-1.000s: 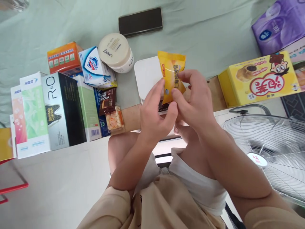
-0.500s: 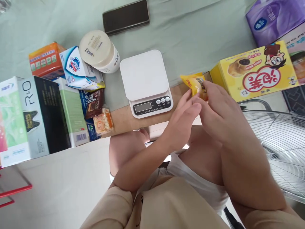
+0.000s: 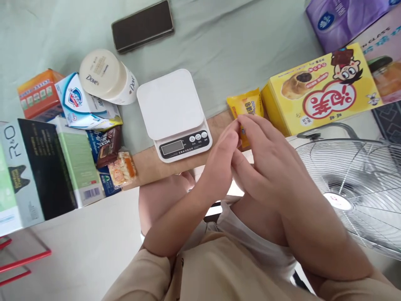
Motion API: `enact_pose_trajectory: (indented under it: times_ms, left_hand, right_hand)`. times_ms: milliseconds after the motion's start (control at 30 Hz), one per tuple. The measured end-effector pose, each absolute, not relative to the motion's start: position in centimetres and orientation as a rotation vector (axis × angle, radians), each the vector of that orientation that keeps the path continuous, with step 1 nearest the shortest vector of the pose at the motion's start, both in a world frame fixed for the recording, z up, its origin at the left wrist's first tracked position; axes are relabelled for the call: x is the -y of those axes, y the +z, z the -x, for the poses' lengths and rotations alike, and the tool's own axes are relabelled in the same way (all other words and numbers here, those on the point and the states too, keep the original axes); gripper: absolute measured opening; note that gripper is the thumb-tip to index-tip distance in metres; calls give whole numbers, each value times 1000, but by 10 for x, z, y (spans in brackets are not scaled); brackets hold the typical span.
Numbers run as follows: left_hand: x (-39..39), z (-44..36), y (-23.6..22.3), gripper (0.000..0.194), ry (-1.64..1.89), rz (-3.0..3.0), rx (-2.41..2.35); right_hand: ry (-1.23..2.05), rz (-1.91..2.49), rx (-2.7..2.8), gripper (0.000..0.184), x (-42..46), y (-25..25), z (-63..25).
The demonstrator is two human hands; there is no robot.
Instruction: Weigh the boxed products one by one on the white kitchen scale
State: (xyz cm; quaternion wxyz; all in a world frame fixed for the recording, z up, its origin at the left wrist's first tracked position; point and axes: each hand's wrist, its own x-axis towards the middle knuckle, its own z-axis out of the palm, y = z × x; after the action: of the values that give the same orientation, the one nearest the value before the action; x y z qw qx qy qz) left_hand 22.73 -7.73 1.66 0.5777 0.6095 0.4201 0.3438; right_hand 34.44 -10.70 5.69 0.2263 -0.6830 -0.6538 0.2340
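A yellow snack packet [image 3: 247, 104] lies at the table's front edge, its lower part hidden behind my fingers. My left hand [image 3: 221, 163] is just in front of it, fingers stretched out together. Against it rests my right hand [image 3: 266, 161], its fingers also extended and the fingertips over the packet's lower part. Neither hand grips anything that I can see; whether the fingertips touch the packet I cannot tell. Left of the packet stands a white kitchen scale [image 3: 171, 104], its platform bare and its display blank. A yellow snack box [image 3: 322, 90] stands right beside the packet.
On the left are a Dove jar [image 3: 106, 77], a soap box [image 3: 84, 102], a brown cocoa packet [image 3: 109, 146], a clear-wrapped snack [image 3: 122, 169] and several cartons. A phone [image 3: 142, 26] lies at the back. A purple pack [image 3: 341, 21] is far right, above a fan [image 3: 354, 192].
Both hands have drawn back a little toward my body, and more of the packet shows, now lying flatter. The whole view has shifted, moving the table things leftward in it.
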Motion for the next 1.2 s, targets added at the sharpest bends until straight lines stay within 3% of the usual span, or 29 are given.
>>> enact_pose_trajectory:
  times_ms: [300,633,967,1200]
  left_hand:
    - [72,-231,13,74,657,-1199,-897]
    - [72,-220,23,55,811,-1157,-830]
    - [83,-100,33,54,929,-1281,-1123]
    - [107,-37,54,68,1033,-1290,-1583]
  right_hand:
    - [614,1882,1779,46,105,50,-344]
    - [558,1742,1756,43,98,56,-336]
    - [690,1361,1887,31,96,63,-264]
    - [1102,1204,1899,38,87,47,-184]
